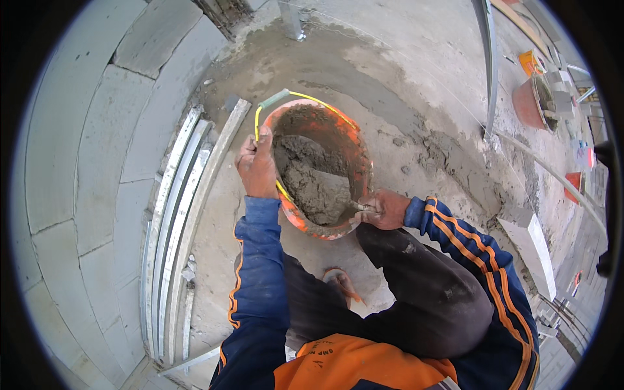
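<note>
An orange bucket [362,159], smeared with grey, stands tilted between my hands. Wet mortar [302,166] lies inside it. My left hand [258,168] is closed on the bucket's left rim, beside the yellow wire handle [325,103] with its pale green grip. At the right rim, my right hand [385,209] is wrapped round the handle of a trowel [330,184]. The trowel's blade rests in the mortar, partly coated and partly covered by it.
Several metal and wooden lengths [188,227] lie along the grey block wall [104,143] at left. Spread mortar [448,153] covers floor to the right. A pale block [530,247], a metal post [489,71] and a reddish bucket [530,104] stand farther right.
</note>
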Tool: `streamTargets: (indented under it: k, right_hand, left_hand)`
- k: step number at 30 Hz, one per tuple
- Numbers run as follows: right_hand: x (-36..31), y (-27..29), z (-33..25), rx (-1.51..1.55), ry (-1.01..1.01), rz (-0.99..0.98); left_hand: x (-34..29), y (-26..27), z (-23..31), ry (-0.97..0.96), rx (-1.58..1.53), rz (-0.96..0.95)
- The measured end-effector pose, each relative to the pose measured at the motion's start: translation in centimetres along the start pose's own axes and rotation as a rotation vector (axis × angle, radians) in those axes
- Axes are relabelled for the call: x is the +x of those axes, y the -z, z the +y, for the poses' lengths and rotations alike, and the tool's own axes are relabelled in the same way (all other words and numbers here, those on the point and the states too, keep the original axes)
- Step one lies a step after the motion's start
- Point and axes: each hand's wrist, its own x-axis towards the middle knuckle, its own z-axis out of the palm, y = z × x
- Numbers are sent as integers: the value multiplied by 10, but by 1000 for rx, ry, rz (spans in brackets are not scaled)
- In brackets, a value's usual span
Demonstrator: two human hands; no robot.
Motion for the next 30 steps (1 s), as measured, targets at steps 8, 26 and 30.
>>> streamTargets:
  k: [8,26,30]
  right_hand:
    - [-68,92,34,-86,-187,231]
    - [-24,50,135,-309,-524,1231]
    - [-7,57,173,-344,-714,1090]
  left_hand:
    - [8,43,9,126,-136,-135]
    - [6,45,17,178,-143,-146]
    - [8,55,15,144,-121,-252]
